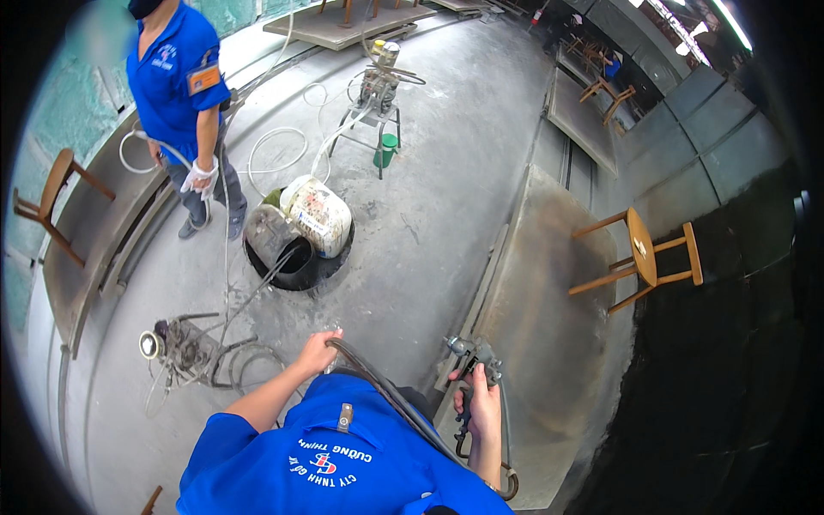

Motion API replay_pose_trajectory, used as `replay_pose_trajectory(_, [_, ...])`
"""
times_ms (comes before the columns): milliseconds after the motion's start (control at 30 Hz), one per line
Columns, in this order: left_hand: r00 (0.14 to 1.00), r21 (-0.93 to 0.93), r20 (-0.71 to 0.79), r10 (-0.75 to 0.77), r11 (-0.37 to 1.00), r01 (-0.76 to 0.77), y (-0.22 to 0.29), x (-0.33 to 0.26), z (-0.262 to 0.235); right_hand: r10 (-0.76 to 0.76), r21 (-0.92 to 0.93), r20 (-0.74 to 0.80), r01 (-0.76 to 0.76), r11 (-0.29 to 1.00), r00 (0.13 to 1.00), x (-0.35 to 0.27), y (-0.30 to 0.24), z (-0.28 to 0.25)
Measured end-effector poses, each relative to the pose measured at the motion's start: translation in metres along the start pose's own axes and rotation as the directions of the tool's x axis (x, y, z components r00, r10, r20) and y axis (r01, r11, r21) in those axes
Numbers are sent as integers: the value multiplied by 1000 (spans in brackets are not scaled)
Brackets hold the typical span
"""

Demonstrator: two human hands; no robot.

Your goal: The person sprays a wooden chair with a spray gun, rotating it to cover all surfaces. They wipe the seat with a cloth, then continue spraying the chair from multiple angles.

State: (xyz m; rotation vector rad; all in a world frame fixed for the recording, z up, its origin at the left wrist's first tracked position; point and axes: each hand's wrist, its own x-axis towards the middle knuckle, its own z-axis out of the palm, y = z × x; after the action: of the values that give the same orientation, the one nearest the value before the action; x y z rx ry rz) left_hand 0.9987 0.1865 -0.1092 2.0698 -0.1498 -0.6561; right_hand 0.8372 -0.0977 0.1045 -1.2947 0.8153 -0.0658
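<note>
In my right hand [482,408] is a metal spray gun [477,352], the fingers wrapped round its handle and its nozzle end toward the left. My left hand [320,352] is closed round dark hoses [382,384], which run across my front to the right forearm. Ahead and right of the gun, a wooden chair [642,247] with a round-edged seat appears tipped over on a grey, stained platform [536,283]. The gun is apart from the chair. A thin hose [505,403] hangs beside my right wrist.
A co-worker [176,77] in blue stands at the far left by another platform with a chair [56,202]. A white canister [319,215] and a dark bucket [279,245] stand in mid-floor. Pump units [378,86], [184,348] trail hoses over the floor. A dark wall [712,369] is right.
</note>
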Motion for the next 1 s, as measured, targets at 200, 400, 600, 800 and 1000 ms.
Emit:
replay_pose_trajectory(200, [986, 30, 134, 100, 994, -104, 37, 63, 8, 131, 89, -46, -126, 988, 990, 74, -25, -20])
replay_pose_trajectory(400, [981, 199, 192, -10, 979, -29, 77, 129, 19, 107, 102, 89, -116, 988, 990, 186, -62, -59])
replay_pose_trajectory(600, [989, 355, -114, -95, 926, 130, 126, 178, 18, 22, 3, 243, -24, 1000, 970, 315, -143, -86])
replay_pose_trajectory(800, [999, 170, -22, 45, 985, -41, 212, 235, 51, -167, 7, 259, 171, 985, 951, 359, -220, -135])
replay_pose_trajectory(1000, [971, 405, 239, -2, 909, -98, 274, 322, 79, -123, 92, 63, 117, 989, 990, 373, -238, -174])
